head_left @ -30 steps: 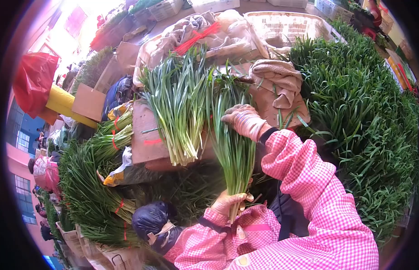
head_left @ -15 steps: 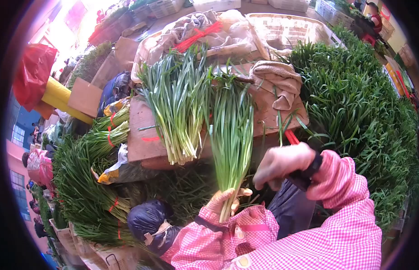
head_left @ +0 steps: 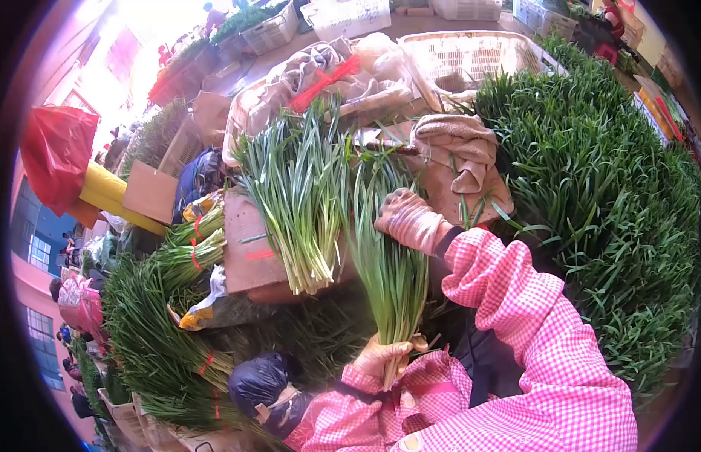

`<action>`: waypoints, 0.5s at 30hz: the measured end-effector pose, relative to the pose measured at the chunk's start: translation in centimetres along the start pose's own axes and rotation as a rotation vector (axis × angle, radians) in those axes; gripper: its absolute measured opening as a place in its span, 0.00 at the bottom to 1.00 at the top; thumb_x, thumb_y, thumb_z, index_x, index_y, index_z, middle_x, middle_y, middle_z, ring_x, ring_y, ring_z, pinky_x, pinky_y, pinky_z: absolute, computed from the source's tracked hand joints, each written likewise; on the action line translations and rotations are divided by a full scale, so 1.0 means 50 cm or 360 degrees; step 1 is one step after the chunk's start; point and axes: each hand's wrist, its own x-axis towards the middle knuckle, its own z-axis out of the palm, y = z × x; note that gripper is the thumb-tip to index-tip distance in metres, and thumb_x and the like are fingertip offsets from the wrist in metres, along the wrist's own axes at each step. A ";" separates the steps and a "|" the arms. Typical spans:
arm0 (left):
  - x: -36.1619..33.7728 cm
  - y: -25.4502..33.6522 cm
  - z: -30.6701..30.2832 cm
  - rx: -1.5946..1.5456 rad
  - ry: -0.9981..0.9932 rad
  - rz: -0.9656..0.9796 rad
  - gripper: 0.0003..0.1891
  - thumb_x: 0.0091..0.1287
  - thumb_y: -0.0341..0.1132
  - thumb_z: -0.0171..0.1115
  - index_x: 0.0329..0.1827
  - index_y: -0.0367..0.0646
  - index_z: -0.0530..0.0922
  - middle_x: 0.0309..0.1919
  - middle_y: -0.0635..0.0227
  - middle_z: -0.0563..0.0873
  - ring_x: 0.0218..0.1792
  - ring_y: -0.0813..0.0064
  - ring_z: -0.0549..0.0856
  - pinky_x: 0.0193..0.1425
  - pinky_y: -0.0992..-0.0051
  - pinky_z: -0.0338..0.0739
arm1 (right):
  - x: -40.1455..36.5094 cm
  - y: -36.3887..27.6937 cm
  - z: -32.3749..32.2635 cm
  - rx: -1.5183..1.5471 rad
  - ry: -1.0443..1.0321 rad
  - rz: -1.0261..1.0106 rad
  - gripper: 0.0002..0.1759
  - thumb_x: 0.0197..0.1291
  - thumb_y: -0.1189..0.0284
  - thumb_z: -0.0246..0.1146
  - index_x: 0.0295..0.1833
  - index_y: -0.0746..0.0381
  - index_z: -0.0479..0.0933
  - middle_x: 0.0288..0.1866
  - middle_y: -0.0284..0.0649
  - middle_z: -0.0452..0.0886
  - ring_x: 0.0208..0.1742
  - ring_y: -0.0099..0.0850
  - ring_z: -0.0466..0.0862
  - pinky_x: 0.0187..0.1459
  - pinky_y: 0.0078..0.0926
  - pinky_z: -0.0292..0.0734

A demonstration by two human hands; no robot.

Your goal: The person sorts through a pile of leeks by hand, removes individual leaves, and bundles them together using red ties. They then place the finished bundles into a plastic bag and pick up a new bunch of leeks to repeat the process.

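Note:
My left hand (head_left: 382, 357), at the bottom centre, is closed round the pale stem ends of a bunch of long green leaves (head_left: 390, 290). Higher up, my right hand (head_left: 411, 218) lies across the leafy part of the same bunch, its fingers curled over the leaves. A larger loose pile of green stalks (head_left: 298, 203) rests on the brown board (head_left: 249, 252), left of the held bunch. On the board's right part sits a crumpled beige cloth (head_left: 460, 147).
Red ties (head_left: 326, 83) lie on a plastic-lined crate behind the board. An empty-looking white crate (head_left: 471, 60) stands beside it. Leafy greens (head_left: 599, 203) fill the right side. Bundles with red bands (head_left: 192, 361) lie at left. People are in the background.
My right hand has moved up and left, from beside the lower stems onto the leaves of the bunch. My left hand still holds the stem ends. The whole view has shifted slightly.

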 end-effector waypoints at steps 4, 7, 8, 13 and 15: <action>-0.078 0.047 0.037 -0.0043 -0.0080 -0.0003 0.30 0.56 0.32 0.66 0.60 0.32 0.65 0.38 0.51 0.83 0.15 0.79 0.76 0.16 0.85 0.71 | -0.034 0.119 0.014 -0.0088 0.0489 0.1080 0.05 0.50 0.72 0.59 0.30 0.59 0.80 0.28 0.41 0.80 0.30 0.35 0.82 0.31 0.33 0.76; -0.117 0.067 0.020 -0.0156 -0.0166 0.0056 0.30 0.54 0.30 0.66 0.60 0.31 0.66 0.37 0.49 0.83 0.15 0.78 0.77 0.15 0.85 0.68 | -0.144 0.113 -0.084 0.1578 0.1296 0.1047 0.08 0.59 0.71 0.61 0.39 0.64 0.79 0.33 0.37 0.80 0.33 0.25 0.78 0.35 0.23 0.72; -0.129 0.087 0.040 -0.0221 -0.0167 0.0040 0.28 0.53 0.27 0.66 0.58 0.31 0.69 0.37 0.49 0.83 0.21 0.73 0.80 0.21 0.81 0.73 | -0.178 0.079 -0.123 0.1861 0.1365 0.1000 0.08 0.62 0.71 0.58 0.39 0.65 0.79 0.31 0.35 0.79 0.29 0.19 0.75 0.32 0.17 0.71; -0.228 0.116 0.054 -0.0030 -0.0176 0.0472 0.26 0.48 0.23 0.67 0.54 0.32 0.72 0.36 0.48 0.83 0.36 0.59 0.85 0.42 0.64 0.80 | -0.283 -0.094 -0.219 0.3052 -0.0254 0.0536 0.27 0.60 0.66 0.63 0.62 0.67 0.69 0.52 0.44 0.80 0.51 0.30 0.80 0.54 0.28 0.74; -0.297 0.120 0.046 0.0131 -0.0026 0.0329 0.27 0.49 0.24 0.69 0.54 0.32 0.72 0.36 0.46 0.83 0.31 0.62 0.84 0.33 0.69 0.79 | -0.248 -0.189 -0.162 0.3271 -0.0469 -0.0069 0.44 0.52 0.71 0.69 0.72 0.64 0.54 0.58 0.47 0.75 0.60 0.31 0.73 0.60 0.29 0.68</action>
